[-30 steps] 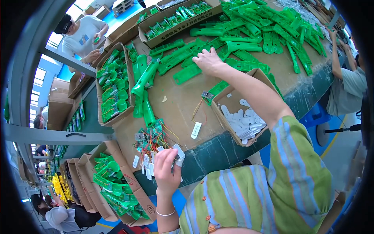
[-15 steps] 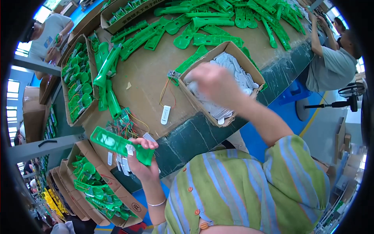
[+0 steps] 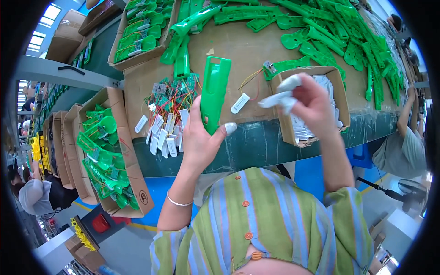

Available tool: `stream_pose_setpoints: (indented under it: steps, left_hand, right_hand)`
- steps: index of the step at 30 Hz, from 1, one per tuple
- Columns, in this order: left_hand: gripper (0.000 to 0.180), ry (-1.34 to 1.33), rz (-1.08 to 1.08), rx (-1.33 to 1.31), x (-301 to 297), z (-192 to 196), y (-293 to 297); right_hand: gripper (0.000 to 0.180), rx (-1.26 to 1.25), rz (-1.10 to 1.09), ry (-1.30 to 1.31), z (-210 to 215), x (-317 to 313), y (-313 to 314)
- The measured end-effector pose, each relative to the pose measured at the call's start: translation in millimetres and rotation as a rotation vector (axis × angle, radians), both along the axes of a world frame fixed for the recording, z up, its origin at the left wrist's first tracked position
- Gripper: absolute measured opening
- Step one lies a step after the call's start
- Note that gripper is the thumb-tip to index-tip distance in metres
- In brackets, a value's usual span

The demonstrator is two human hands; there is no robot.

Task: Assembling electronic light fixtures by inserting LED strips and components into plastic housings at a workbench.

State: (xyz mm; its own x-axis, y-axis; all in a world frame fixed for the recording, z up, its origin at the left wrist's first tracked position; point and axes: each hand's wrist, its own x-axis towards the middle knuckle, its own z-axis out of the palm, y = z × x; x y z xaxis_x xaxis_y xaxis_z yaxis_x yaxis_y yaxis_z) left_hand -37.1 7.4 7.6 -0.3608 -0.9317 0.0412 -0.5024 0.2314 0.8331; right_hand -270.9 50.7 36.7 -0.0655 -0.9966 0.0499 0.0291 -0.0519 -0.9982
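My left hand is wrapped round the lower end of a long green plastic housing, tilted nearly upright with its slotted, hollow side showing. My right hand pinches a slim pale-grey plastic piece between covered fingertips. It hovers over the left side of a cardboard box that holds many similar pale pieces. Between the hands, a white oblong part lies on the table, wired to a small module. Left of my left hand is a heap of wired circuit boards with white oblong ends.
Many green housings are piled across the back of the table. A carton of green assemblies stands at the back left, another carton beside the table at the left. People sit at the far right and far left.
The whole view has shifted. My left hand has turned the green housing from slanting sideways to nearly upright. My right hand has moved from over the box to its left side, showing a pale-grey piece.
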Motion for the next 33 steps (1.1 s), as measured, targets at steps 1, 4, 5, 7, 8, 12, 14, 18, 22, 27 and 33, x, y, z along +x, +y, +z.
stream_pose_setpoints:
  steps: [1,4,5,7,8,12,14,18,22,27,33]
  left_hand:
    - [0.069,0.104,-0.049,0.062,-3.2,5.1,1.1]
    - [0.066,0.244,-0.131,0.181,-6.5,0.7,3.6]
    - [0.064,0.376,-0.152,0.127,-3.2,-2.2,6.0]
    - [0.062,0.42,-0.163,0.188,-1.2,1.4,10.8]
    - [0.063,0.449,-0.138,0.185,-0.2,0.7,11.0]
    - [0.066,0.442,-0.095,0.091,4.8,-4.7,15.4]
    - [0.072,0.405,-0.108,0.0,2.7,-7.8,14.9]
    - [0.071,0.358,-0.148,-0.054,2.9,-12.9,17.9]
    - [0.065,0.46,-0.156,0.304,17.6,-18.7,14.4]
    - [0.052,0.613,0.081,0.419,47.9,-28.5,24.0]
    - [0.052,0.583,0.103,0.253,41.4,-22.9,19.8]
  right_hand:
    - [0.02,0.015,0.028,-0.093,-2.8,15.6,-3.8]
    - [0.017,0.179,0.027,-0.56,-30.6,61.6,-8.7]
    - [0.018,0.175,0.007,-0.596,-35.3,76.1,-6.7]
    - [0.021,0.209,0.034,-0.561,-31.4,91.4,-2.5]
    - [0.02,0.172,0.066,-0.507,-34.9,91.6,-2.8]
    - [0.016,0.228,0.096,-0.527,-32.2,92.8,-4.8]
    - [0.01,0.221,0.081,-0.484,-31.2,93.8,-4.9]
    - [0.007,0.108,0.092,-0.094,-23.7,87.6,-1.6]
    - [0.011,0.181,0.333,0.099,-26.1,57.6,-13.6]
    - [0.015,-0.034,-0.201,1.304,-21.1,-14.6,-85.9]
    - [0.021,0.237,-0.028,1.701,-33.8,-22.9,-110.2]
